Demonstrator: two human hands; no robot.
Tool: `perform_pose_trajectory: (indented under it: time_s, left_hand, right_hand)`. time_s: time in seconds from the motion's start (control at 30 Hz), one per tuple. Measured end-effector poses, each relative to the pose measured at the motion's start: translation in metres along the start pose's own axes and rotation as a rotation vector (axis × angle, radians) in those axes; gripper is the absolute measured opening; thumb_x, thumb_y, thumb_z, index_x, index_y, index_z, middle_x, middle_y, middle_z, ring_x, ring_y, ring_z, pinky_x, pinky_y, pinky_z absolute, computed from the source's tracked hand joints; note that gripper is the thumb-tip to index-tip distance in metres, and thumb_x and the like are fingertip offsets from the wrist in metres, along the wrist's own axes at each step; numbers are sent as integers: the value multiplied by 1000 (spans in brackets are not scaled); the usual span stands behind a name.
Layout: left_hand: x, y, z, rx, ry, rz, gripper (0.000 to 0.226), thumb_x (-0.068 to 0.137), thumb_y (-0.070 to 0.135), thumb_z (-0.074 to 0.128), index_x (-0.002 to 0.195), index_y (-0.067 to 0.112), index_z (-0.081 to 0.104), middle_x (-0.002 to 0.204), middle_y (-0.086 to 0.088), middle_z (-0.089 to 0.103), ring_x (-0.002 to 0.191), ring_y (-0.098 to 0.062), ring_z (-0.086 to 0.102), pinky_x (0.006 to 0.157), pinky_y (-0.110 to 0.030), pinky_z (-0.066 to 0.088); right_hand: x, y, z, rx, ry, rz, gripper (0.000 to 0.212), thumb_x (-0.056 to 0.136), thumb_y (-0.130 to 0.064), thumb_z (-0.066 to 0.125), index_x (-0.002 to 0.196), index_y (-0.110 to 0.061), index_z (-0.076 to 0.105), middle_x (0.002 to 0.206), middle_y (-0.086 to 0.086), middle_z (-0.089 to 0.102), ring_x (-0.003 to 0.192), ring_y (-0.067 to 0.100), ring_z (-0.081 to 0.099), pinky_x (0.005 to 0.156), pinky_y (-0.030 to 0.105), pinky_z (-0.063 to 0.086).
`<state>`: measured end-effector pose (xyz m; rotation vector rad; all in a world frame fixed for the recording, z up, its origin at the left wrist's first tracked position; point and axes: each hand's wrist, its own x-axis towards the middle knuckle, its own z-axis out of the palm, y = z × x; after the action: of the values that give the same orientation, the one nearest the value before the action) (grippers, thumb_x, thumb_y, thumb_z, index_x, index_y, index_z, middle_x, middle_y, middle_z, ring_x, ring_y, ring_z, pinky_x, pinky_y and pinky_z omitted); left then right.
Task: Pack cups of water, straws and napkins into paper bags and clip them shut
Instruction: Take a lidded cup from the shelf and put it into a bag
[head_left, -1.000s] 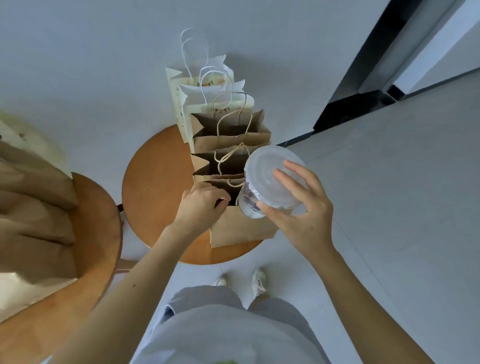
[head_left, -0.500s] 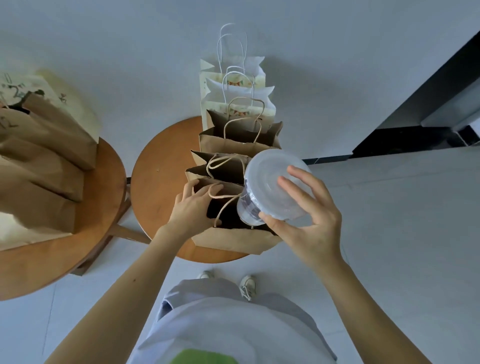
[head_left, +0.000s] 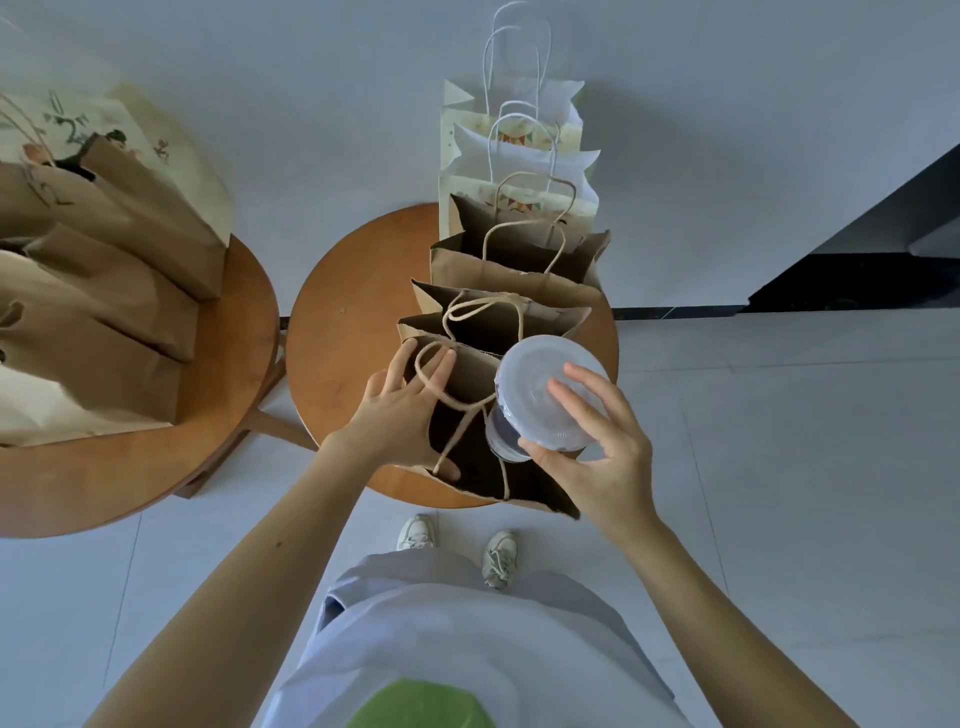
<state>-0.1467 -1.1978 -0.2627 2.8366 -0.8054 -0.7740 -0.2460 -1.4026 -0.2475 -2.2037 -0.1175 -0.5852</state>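
Right hand (head_left: 602, 452) grasps the lidded cup (head_left: 545, 395) at its rim. The cup is tilted, above the open mouth of the nearest brown bag (head_left: 472, 369), which stands on the round desk (head_left: 353, 322). Left hand (head_left: 400, 415) is released, with fingers spread straight, and braces the bag mouth apart.

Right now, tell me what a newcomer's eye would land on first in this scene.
First comes the clear lidded cup, gripped at its rim by the right hand over the mouth of the nearest brown bag, which the left hand spreads open. Behind it, a row of open bags, brown then white, stands on the round wooden table. At left, a second table carries a pile of brown bags.
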Motion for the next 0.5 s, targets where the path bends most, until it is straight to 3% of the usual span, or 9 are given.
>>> perform_pose_trajectory:
  time_s: [0.27,0.5]
  left_hand:
    - [5,-3,-4,-42,0,9,118,69,65,66,146,26,-13,156,3,-8,139,-30,-23,113,-51,0]
    - [3,-6,-7,-80,-23,56,126,66,64,69,144,25,-21,155,3,-14,139,-27,-25,114,-46,-3]
  right_hand:
    - [-1,10,14,-6,-9,21,54,71,-30,76,118,-16,54,125,4,48,124,3,38,91,9,43]
    - [-19,18,30,2,-262,-21,57,69,-21,77,121,-20,52,128,1,45,123,14,42,93,21,47]
